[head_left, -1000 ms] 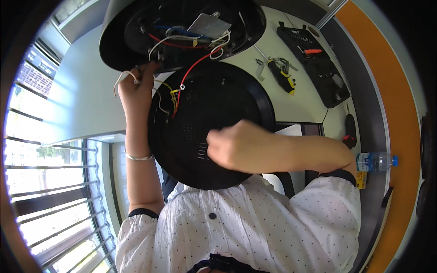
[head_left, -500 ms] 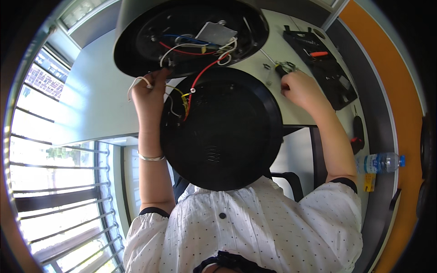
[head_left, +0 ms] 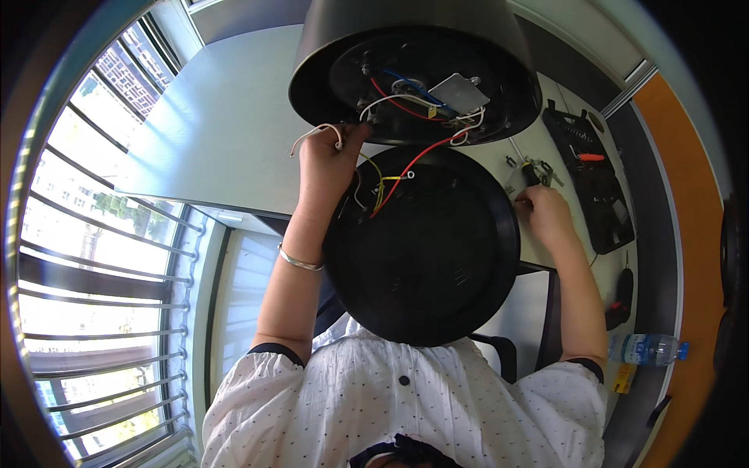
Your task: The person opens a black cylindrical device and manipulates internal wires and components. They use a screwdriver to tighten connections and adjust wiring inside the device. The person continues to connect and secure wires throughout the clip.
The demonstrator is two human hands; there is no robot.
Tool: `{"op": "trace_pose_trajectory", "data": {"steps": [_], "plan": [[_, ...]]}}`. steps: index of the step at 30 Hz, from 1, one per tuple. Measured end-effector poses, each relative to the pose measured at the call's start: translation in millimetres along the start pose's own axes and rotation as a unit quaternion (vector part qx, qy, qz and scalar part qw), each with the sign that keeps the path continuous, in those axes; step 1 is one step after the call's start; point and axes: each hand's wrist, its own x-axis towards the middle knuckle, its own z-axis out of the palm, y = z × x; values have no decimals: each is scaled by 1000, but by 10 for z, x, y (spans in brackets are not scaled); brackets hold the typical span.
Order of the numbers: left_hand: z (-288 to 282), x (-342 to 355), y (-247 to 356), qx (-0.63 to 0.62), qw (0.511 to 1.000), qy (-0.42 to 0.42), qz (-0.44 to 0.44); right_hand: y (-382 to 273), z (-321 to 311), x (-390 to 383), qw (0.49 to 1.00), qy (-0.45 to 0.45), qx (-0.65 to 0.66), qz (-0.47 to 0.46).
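Black cookware-like appliance body [head_left: 417, 35] lies tipped at the far side, its underside facing me with red, blue and white wires and a metal plate [head_left: 459, 92]. Against my front rests a round black base cover [head_left: 437, 257]; red and yellow-green wires [head_left: 382, 187] run from it, the red one to the body. My left hand [head_left: 324, 168] is closed at the body's lower left rim, pinching a white wire [head_left: 316, 132] whose end loops over the fingers. My right hand [head_left: 546, 214] is curled at the black handle of a screwdriver [head_left: 532, 173], its fingertips partly hidden.
Small metal parts [head_left: 546, 170] lie beside the screwdriver on the white table [head_left: 218, 117]. Farther right are an open black tool case [head_left: 597, 187], a black-and-red tool [head_left: 621, 300] and a water bottle [head_left: 647, 349]. A barred window [head_left: 101, 312] is on the left.
The whole view has shifted, so everything appears farther right and lower. My left hand stays at the rim with the white wire. My right hand remains by the screwdriver, fingers curled.
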Motion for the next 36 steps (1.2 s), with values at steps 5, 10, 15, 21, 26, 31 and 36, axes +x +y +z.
{"op": "trace_pose_trajectory", "data": {"steps": [5,10,15,21,26,31,36], "plan": [[6,0,39,13,1000,-5,-4,60,35,-1,999,28,17,-19],[6,8,-29,-14,1000,-8,22,-30,-92,-44,999,49,17,-8],[15,-5,3,-4,1000,-7,14,-312,-393,-117,976,209,39,-37],[-2,-30,-36,-6,1000,1,24,-920,-615,-57,889,384,56,-242],[-12,-36,-11,16,998,5,56,-1286,-529,97,856,371,22,-358],[0,-39,27,23,997,9,78,-1646,-451,240,851,358,-58,-380],[-35,-63,128,55,996,11,71,-1838,-340,418,859,347,-119,-356]]}}
